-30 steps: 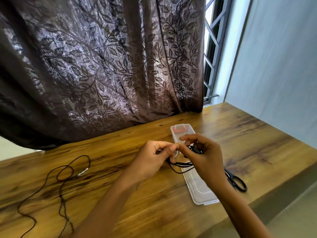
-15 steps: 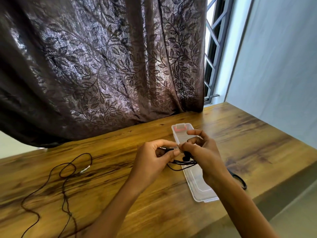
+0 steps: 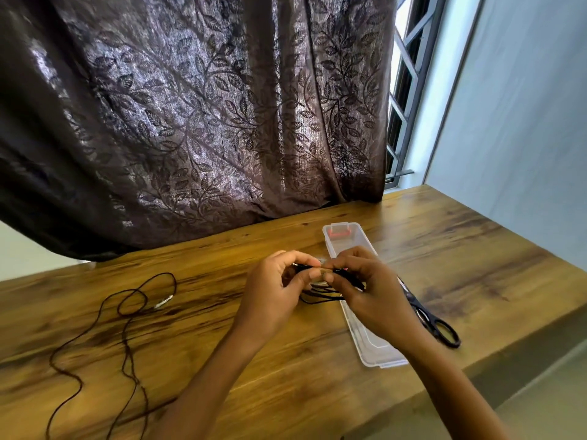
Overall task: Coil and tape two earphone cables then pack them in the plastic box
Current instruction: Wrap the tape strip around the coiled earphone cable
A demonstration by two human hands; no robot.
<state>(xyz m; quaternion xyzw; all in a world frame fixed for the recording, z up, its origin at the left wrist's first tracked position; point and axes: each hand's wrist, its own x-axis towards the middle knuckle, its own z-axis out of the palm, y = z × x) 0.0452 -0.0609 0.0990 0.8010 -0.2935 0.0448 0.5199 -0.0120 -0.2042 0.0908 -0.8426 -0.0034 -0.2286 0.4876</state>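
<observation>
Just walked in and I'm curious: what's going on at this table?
A person is bundling a black earphone cable, pinching it between the left hand and right hand just above a clear plastic box. A second earphone cable lies loose and uncoiled on the wooden table, to the left. Black scissors rest right of the box. Nothing seems packed yet.

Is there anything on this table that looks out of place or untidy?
Only the second earphone cable: it sprawls uncoiled in loose loops on the table, left of both hands. The other cable is bunched between the left hand and right hand. Nothing looks damaged.
</observation>
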